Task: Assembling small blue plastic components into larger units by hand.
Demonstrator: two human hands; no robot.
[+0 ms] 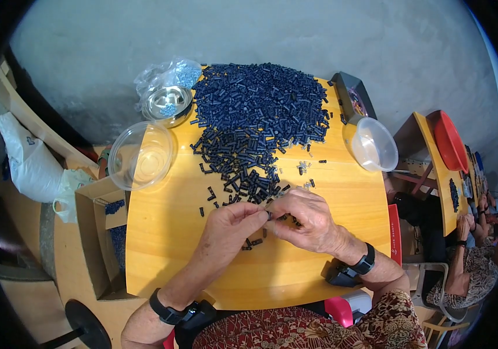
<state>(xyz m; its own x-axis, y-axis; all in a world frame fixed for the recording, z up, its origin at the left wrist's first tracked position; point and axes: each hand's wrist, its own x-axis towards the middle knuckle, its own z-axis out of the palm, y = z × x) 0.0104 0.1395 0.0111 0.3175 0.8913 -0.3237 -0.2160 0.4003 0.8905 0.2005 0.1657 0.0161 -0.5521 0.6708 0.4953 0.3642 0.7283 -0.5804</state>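
My left hand [231, 228] pinches a small dark blue plastic part [269, 215] between thumb and forefinger, over the near middle of the table. My right hand [308, 216] meets it there, its fingertips closed at the same part; my fingers hide most of it. A few black parts show under the curled fingers of my right hand. Just beyond both hands begins a large heap of short dark blue tube-like parts [260, 104], thinning toward me. Small clear pieces [288, 167] lie scattered at the heap's right edge.
The wooden table [161, 244] carries a clear plastic tub [141, 157], a metal bowl [168, 103] and a plastic bag [186, 72] at left. A whitish tub [375, 145] and black tray [353, 99] stand right. A cardboard box [94, 232] sits left; another person [470, 270] works at right.
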